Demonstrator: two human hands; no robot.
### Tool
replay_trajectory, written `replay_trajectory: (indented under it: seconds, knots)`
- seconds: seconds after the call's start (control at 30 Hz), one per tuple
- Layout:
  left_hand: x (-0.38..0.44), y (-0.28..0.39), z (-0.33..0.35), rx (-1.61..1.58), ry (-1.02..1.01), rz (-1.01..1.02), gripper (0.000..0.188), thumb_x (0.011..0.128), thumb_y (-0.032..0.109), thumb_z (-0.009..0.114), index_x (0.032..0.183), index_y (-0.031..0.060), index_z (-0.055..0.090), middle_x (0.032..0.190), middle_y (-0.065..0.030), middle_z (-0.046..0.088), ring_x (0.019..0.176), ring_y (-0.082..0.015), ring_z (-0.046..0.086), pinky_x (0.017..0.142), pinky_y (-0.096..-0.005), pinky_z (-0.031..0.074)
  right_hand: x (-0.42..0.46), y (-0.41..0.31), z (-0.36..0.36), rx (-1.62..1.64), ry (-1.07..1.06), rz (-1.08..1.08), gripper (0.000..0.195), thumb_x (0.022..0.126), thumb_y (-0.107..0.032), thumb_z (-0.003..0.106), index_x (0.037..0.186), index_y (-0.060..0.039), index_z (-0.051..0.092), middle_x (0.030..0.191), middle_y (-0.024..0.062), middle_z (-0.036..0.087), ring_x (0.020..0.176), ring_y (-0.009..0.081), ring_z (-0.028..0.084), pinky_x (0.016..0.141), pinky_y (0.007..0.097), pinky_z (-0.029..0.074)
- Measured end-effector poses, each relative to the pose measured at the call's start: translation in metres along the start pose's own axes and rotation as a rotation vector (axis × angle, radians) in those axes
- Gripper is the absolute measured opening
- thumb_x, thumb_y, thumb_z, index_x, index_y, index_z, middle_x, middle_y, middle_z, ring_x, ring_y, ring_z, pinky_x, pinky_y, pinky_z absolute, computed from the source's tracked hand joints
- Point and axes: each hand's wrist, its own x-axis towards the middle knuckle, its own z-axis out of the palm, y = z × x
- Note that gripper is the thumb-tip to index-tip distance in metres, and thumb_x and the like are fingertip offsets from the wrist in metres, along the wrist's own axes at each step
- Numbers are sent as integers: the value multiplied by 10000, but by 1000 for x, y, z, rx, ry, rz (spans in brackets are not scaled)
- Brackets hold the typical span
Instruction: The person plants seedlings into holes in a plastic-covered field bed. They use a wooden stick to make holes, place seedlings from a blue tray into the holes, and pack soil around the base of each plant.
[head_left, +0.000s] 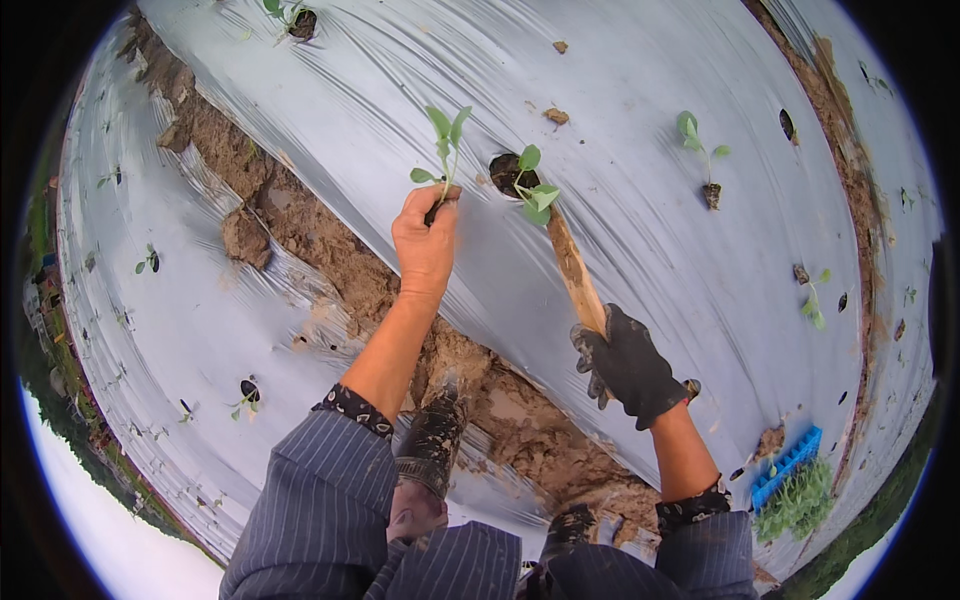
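Bare, my left hand pinches a leafy seedling by its dark root plug, just above the silver plastic mulch film. A black work glove covers my right hand, which grips a wooden stick soiled with mud along its upper part. The stick's far end reaches toward a round planting hole cut in the film. Another seedling leans out of that hole, its leaves overlapping the stick's tip. My left hand is to the left of the hole, apart from it.
Loose seedlings with root plugs lie on the film to the right. A blue seedling tray full of plants stands at lower right. A muddy furrow runs diagonally between beds, and my muddy boots stand in it. Soil clods dot the film.
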Motion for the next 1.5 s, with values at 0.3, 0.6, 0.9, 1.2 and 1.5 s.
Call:
replay_trajectory:
  seconds: [0.3, 0.6, 0.9, 1.2, 1.5]
  knots:
    - [-203, 12, -62, -677, 379, -901, 91, 873, 59, 564, 957, 62, 598, 845, -49, 611, 707, -127, 537, 584, -260, 437, 0, 7, 13, 159, 79, 33, 207, 906, -156, 516, 997, 27, 489, 620, 95, 562, 392, 142, 520, 354, 307, 432]
    - [-224, -39, -62, -560, 408, -976, 33, 844, 54, 612, 875, 65, 613, 691, -12, 563, 576, -113, 502, 533, -251, 407, -45, 99, 104, 32, 160, -1, 252, 896, -167, 564, 1060, 15, 510, 709, 180, 601, 617, 258, 591, 579, 394, 449]
    - [-184, -116, -160, -436, 649, -910, 63, 888, 118, 556, 837, 83, 543, 617, -13, 518, 486, -111, 465, 461, -270, 392, -36, 83, 147, -458, -227, -12, 546, 892, -333, 542, 1276, 34, 414, 926, 279, 615, 893, 410, 599, 763, 479, 458]
    - [-154, -152, -159, -209, 483, -866, 285, 835, -58, 479, 1085, 39, 573, 892, -72, 631, 572, -109, 510, 453, -223, 380, 26, 88, 195, -378, -323, -81, 428, 883, -340, 523, 1073, 43, 512, 929, 288, 598, 888, 424, 586, 759, 487, 448]
    - [-78, -215, -162, 267, 219, -698, 452, 779, -50, 524, 1202, 100, 584, 1072, -131, 632, 912, -197, 605, 752, -294, 451, 115, 92, 229, -183, -428, -53, 388, 869, -303, 547, 1044, 43, 538, 898, 275, 598, 872, 416, 580, 741, 452, 441]
